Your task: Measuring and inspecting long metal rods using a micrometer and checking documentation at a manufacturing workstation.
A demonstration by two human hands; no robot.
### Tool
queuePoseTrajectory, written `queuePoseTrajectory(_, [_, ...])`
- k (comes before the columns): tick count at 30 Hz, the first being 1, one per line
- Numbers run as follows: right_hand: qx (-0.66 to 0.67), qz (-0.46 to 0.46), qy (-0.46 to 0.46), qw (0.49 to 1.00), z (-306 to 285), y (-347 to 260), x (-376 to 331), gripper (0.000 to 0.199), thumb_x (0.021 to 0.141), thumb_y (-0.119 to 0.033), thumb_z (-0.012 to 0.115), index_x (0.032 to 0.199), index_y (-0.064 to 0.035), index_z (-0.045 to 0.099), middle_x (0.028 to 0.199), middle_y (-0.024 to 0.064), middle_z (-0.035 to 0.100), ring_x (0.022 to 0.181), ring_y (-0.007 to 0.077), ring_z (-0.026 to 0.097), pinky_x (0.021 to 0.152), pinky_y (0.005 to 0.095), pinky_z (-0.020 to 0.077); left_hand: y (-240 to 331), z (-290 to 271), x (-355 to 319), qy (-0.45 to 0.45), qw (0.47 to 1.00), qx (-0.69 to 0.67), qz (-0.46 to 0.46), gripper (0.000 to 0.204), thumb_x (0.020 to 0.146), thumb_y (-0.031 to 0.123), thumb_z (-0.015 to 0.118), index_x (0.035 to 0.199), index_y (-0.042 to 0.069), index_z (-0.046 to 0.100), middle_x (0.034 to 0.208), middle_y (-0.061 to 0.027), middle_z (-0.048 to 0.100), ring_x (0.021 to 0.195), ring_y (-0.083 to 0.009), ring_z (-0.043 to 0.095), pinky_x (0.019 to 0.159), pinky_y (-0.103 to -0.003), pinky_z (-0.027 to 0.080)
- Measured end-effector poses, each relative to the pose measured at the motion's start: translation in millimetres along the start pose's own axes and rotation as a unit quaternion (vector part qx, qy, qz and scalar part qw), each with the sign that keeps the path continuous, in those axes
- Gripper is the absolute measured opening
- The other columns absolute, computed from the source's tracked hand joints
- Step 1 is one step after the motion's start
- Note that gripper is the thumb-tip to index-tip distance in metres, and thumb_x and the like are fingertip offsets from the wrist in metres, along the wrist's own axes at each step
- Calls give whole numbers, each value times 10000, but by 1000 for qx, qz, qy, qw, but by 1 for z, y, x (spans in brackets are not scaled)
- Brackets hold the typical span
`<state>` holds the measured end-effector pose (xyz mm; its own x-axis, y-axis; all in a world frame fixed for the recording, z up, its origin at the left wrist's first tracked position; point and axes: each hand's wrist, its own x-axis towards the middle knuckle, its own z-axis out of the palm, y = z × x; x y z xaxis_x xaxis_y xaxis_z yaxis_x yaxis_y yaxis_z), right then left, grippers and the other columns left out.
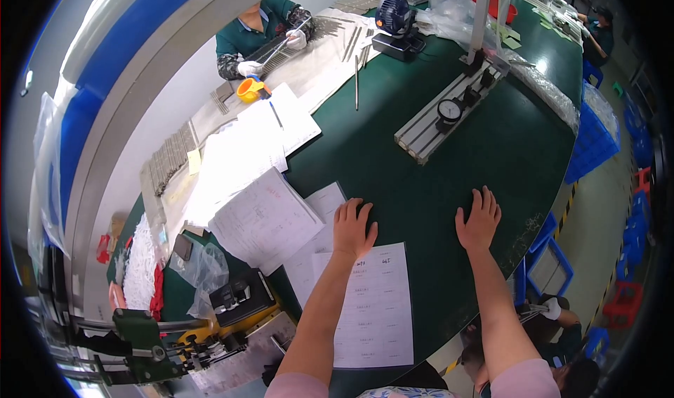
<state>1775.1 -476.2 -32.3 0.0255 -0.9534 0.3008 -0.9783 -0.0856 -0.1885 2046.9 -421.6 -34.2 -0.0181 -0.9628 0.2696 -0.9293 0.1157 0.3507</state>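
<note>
While the left hand [354, 231] lies palm down over the right edge of a loose sheet [324, 203] and the dark green tabletop [365, 160], its fingers [349, 211] are slightly parted, the thumb angled out to the right, and nothing is gripped between them. A white printed sheet [375, 307] lies flat just on the near side of that hand; its far edge passes by the wrist, short of the fingertips, and the left forearm crosses its left part. The right hand [479, 224] is well apart from the sheet, over bare tabletop to its right, with its fingers a little spread and pointing away from the body, the thumb set off to the left, and nothing held. Whether either palm presses down fully cannot be told. To the left of the left hand, near it, a paper stack [263, 212] partly covers the loose sheet. Beyond both hands, a metal rail fixture [420, 136] stands at a slant, carrying a round dial gauge [449, 111]; neither hand touches it. Farther off, a black fan [394, 15] stands near the far edge, and across the tabletop a co-worker [242, 43] in white gloves holds a slender rod.
</note>
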Motion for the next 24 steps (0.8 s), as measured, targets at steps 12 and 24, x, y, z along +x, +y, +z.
queuePoseTrajectory(12, [-6, -7, 2, 1000, 2, 2, 0, 533, 802, -294, 551, 1260, -77, 390, 1336, 164, 363, 1246, 327, 336, 1020, 485, 249, -1, 3, -1, 17, 1000, -1, 5, 384, 768, 214, 550, 1129, 89, 517, 1192, -130, 438, 1115, -333, 401, 989, -428, 299])
queuePoseTrajectory(24, [-9, 11, -11, 1000, 0, -2, 2, 520, 792, -288, 558, 1245, -80, 410, 1338, 156, 367, 1251, 317, 336, 1031, 474, 238, -4, 0, -2, -27, 998, 54, 21, 463, 781, 334, 514, 1169, 84, 541, 1237, -143, 491, 1196, -311, 409, 1063, -461, 200])
